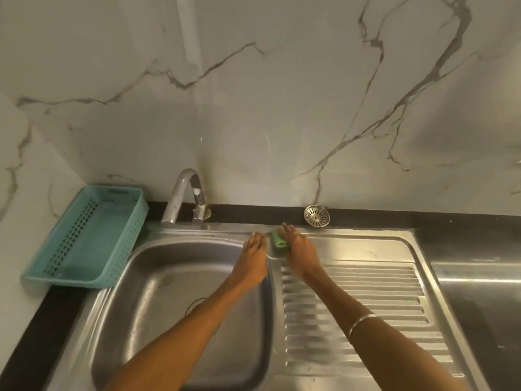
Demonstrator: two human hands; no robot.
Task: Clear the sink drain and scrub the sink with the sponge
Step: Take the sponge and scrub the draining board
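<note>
The green sponge [279, 240] lies under the right hand [299, 253], fingers straight, pressing it onto the sink [352, 249] rim. Just beside it, the left hand [253, 259] rests flat, holding nothing. The drain strainer [316, 216] sits beyond the right fingertips.

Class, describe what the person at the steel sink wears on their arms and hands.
Both forearms are bare, with no sleeves in view and no gloves. The right forearm carries a thin silver bangle. The left hand and right hand show no rings.
</note>
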